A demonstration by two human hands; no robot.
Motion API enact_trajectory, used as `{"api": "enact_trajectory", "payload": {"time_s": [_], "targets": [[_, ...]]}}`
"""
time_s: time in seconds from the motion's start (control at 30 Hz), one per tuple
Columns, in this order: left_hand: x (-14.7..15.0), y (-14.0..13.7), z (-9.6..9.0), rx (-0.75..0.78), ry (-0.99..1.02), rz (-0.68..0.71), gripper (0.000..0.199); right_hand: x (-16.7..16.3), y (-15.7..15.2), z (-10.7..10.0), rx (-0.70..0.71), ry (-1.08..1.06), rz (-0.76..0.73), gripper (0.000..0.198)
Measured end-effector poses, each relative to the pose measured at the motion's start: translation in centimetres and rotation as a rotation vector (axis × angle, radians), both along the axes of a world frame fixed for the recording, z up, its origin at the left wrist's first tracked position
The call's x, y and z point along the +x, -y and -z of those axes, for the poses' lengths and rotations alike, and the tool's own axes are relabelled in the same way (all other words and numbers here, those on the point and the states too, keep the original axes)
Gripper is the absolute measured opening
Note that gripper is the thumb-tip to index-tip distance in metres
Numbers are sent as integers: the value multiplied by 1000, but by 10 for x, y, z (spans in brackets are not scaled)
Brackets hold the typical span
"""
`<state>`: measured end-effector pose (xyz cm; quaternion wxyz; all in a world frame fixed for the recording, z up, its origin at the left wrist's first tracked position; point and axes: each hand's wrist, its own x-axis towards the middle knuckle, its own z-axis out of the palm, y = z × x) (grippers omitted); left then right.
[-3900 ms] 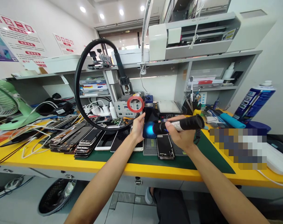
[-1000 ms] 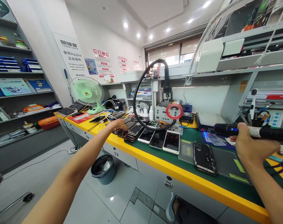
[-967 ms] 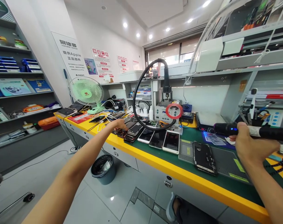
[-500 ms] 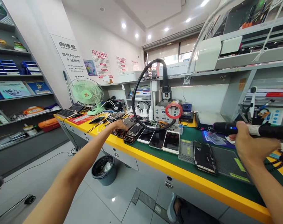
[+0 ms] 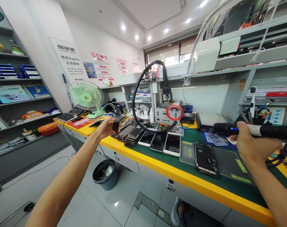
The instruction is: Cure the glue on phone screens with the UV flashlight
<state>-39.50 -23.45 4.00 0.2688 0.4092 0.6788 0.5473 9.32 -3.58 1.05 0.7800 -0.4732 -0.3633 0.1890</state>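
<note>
My left hand point(image 5: 105, 127) is closed on a dark phone point(image 5: 116, 121), held up nearly on edge above the bench and slightly blurred. Just right of it lie stacked phones point(image 5: 134, 135) with bare metal and dark faces. My right hand point(image 5: 253, 142) wraps around a black handheld tool point(image 5: 225, 128) with a small blue light and a pale band; its exact kind is unclear. Below and left of that hand, an opened black phone point(image 5: 206, 159) rests on a grey perforated mat point(image 5: 230, 167). White-framed phones point(image 5: 172, 144) lie in a row beside the stacks.
A black hose loop point(image 5: 134, 104) arches over the bench near a red ring point(image 5: 174, 112) and a grey station point(image 5: 161, 114). A green fan point(image 5: 86, 96) stands at the far left end. A waste bin point(image 5: 105, 178) sits on the floor before the yellow bench edge point(image 5: 152, 162).
My left hand has lifted from the stacked phones and moved left, now with a dark phone in it. My right hand keeps its grip on the black tool, almost unmoved.
</note>
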Motion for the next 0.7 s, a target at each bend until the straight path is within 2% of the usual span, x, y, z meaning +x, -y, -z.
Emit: {"api": "enact_trajectory", "payload": {"time_s": [0.1,0.17,0.23,0.3,0.4,0.47,0.7], "targets": [[29,26,12,149,214,156,61,1,-4,9,2,-8,-81,22],[55,31,25,294,587,363,54,2,-9,16,56,0,-103,21],[85,25,37,343,829,518,47,2,-13,23,119,32,-117,20],[116,11,47,336,942,620,47,2,-16,26,166,28,-154,18],[162,-20,56,263,1038,754,52,2,-19,26,202,-119,-243,19],[191,-45,57,207,1086,816,53,4,-20,24,197,-242,-316,21],[268,-118,50,11,1137,942,54,15,-17,15,189,-378,-373,23]]}}
